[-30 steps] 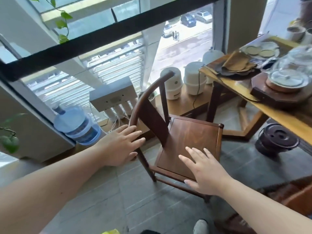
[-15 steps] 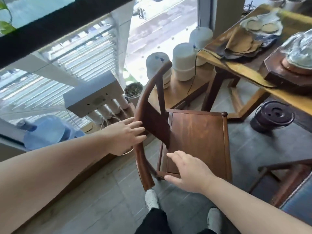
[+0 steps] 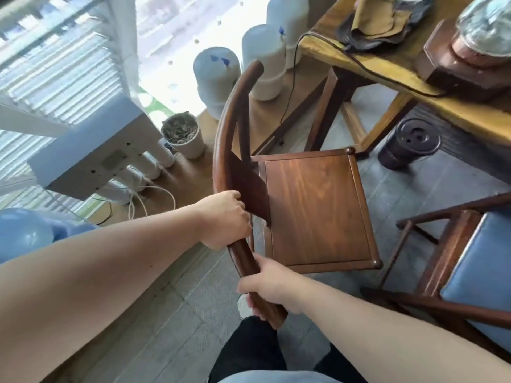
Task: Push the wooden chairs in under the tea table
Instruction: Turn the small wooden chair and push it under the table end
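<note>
A dark wooden chair [image 3: 315, 208] with a curved back rail stands on the grey floor in front of me, its seat facing the tea table [image 3: 387, 67] at the upper right. My left hand [image 3: 225, 219] is closed around the middle of the curved back rail. My right hand [image 3: 266, 286] grips the same rail lower down, near its end. The table's near edge and legs lie just beyond the chair's front. A second wooden chair [image 3: 467, 261] with a blue cushion sits at the right edge.
White cylinders [image 3: 217, 78] stand on a low wooden ledge by the window, with a small plant pot [image 3: 182, 135] and a white appliance [image 3: 91, 153]. A dark round pot [image 3: 407, 143] sits on the floor under the table. A blue water bottle [image 3: 25, 233] lies at left.
Both hands went from hovering open over the back and seat to gripping the curved back rail. The view has tilted down and moved closer over the chair.
</note>
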Available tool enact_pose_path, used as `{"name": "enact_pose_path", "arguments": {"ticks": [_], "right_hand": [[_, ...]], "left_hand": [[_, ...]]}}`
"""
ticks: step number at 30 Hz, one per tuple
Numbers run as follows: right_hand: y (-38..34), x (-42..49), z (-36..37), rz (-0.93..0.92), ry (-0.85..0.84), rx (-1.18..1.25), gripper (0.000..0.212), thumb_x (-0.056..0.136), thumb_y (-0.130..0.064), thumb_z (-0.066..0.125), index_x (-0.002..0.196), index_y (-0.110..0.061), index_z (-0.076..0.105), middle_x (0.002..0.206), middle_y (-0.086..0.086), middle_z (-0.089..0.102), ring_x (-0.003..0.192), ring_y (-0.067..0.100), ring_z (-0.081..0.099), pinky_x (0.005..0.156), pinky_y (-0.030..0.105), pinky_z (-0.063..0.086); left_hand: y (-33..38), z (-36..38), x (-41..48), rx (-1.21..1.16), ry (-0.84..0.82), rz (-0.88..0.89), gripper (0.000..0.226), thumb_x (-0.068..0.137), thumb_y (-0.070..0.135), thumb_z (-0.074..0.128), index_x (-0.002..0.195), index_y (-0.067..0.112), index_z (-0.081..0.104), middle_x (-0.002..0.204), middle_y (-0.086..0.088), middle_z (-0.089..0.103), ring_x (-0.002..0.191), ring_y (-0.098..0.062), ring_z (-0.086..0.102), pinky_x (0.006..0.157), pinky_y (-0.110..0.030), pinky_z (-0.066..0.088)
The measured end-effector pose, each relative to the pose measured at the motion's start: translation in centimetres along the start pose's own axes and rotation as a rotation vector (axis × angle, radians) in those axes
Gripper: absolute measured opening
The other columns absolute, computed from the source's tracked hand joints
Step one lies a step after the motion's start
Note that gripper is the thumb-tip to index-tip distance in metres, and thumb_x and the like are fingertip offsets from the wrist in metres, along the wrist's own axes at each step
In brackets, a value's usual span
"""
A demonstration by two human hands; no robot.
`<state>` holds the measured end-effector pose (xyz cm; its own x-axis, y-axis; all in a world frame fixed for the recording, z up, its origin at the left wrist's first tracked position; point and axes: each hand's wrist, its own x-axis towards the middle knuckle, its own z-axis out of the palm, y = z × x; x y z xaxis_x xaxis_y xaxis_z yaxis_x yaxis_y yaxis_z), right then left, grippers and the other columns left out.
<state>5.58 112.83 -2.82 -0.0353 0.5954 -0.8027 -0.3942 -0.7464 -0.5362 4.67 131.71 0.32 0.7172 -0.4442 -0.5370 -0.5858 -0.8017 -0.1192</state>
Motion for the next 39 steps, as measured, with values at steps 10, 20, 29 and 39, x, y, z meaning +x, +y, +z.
{"name": "enact_pose_path", "arguments": {"ticks": [10,20,29,39], "right_hand": [[4.6,-7.8,-5.2,0.150,0.045,-0.216,0.044,0.070,-0.010,0.057,0.112,-0.021,0.048,0.062,0.013,0.058,0.048,0.024,0.051,0.050,0.035,0.047],[11.7,-16.5,-13.5,0.201,0.055,-0.426,0.037,0.071,-0.007,0.060,0.106,-0.016,0.053,0.067,0.015,0.058,0.048,0.022,0.054,0.046,0.032,0.046],[14.0,-17.8,-14.5,0.208,0.098,-0.491,0.046,0.069,-0.012,0.065,0.113,-0.023,0.057,0.071,0.016,0.068,0.053,0.022,0.060,0.051,0.033,0.050],[11.8,-14.4,-8.1,0.180,0.660,-0.863,0.019,0.070,-0.043,0.059,0.079,-0.031,0.048,0.077,-0.010,0.052,0.081,0.018,0.057,0.065,0.032,0.045]], "left_hand": [[7.4,-4.4,4.1,-0.174,0.076,0.033,0.007,0.074,0.017,0.053,0.081,0.016,0.052,0.072,0.000,0.057,0.070,-0.026,0.057,0.063,-0.032,0.035],[16.8,-9.7,12.1,-0.226,0.087,0.027,0.015,0.079,0.021,0.054,0.089,0.015,0.045,0.068,0.001,0.052,0.059,-0.025,0.050,0.055,-0.032,0.037],[18.5,-10.0,13.6,-0.251,0.101,0.110,0.036,0.084,0.036,0.054,0.113,0.019,0.043,0.104,-0.003,0.060,0.097,-0.028,0.055,0.068,-0.036,0.037],[0.8,-5.1,9.5,-0.015,0.216,0.128,0.080,0.065,0.069,0.060,0.130,0.024,0.047,0.125,-0.003,0.058,0.117,-0.025,0.050,0.101,-0.043,0.041]]}}
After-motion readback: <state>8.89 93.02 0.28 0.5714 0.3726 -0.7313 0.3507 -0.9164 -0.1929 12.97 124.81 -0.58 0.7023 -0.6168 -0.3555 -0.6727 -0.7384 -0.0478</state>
